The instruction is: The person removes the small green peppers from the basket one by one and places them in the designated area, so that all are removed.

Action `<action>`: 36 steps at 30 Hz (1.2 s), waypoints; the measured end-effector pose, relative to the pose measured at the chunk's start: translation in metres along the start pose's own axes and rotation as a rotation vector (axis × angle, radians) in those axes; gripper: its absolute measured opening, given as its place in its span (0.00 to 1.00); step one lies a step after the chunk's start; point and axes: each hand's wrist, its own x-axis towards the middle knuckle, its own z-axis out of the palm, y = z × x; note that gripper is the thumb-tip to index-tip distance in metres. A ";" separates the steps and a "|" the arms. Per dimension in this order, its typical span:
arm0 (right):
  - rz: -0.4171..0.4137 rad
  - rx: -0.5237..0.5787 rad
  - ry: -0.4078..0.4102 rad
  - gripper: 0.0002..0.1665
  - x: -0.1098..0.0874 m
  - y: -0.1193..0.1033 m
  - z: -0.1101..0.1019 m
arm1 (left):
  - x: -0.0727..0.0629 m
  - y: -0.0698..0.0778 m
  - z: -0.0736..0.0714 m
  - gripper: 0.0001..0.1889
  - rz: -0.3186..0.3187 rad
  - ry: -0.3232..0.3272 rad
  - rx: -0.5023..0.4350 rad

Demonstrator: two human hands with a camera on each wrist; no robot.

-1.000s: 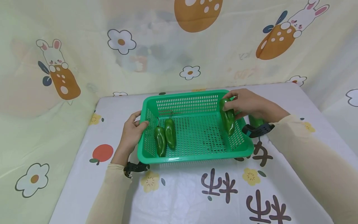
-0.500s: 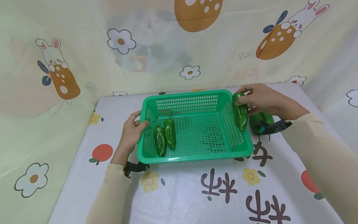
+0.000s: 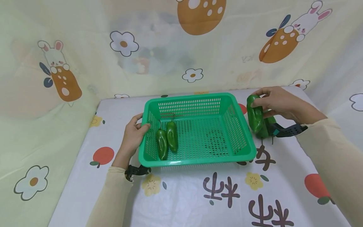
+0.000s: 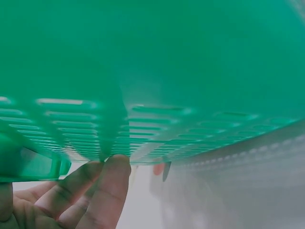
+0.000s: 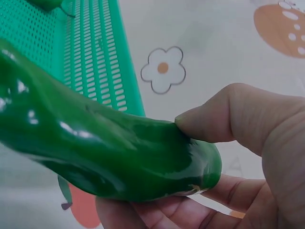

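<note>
A green plastic basket (image 3: 195,159) stands on the table, and two long green peppers (image 3: 171,135) lie side by side at its left end. My left hand (image 3: 133,132) grips the left rim, thumb over the edge. In the left wrist view its fingertips (image 4: 116,164) touch the slotted outer wall. Just beyond the basket's right end, my right hand (image 3: 280,102) holds another green pepper (image 3: 254,116) between thumb and fingers. That pepper (image 5: 105,148) fills much of the right wrist view, gripped at one end. Below the right hand, more green peppers (image 3: 270,120) lie on the table, partly hidden.
A patterned white cloth (image 3: 175,195) covers the table. Printed hanging sheets (image 3: 158,47) stand behind it and at both sides. Each wrist wears a dark strap (image 3: 289,130).
My right hand has lifted the pepper from inside the basket's right end over the rim and out to the right, over the peppers on the table. The left hand has kept its place.
</note>
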 end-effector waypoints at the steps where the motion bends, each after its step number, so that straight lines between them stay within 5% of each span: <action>1: 0.002 -0.001 0.002 0.35 -0.001 0.003 -0.001 | 0.000 0.000 0.000 0.30 0.000 0.000 0.003; 36: 0.131 -0.052 0.090 0.41 0.008 0.098 -0.044 | -0.002 0.001 0.000 0.31 -0.011 -0.009 0.000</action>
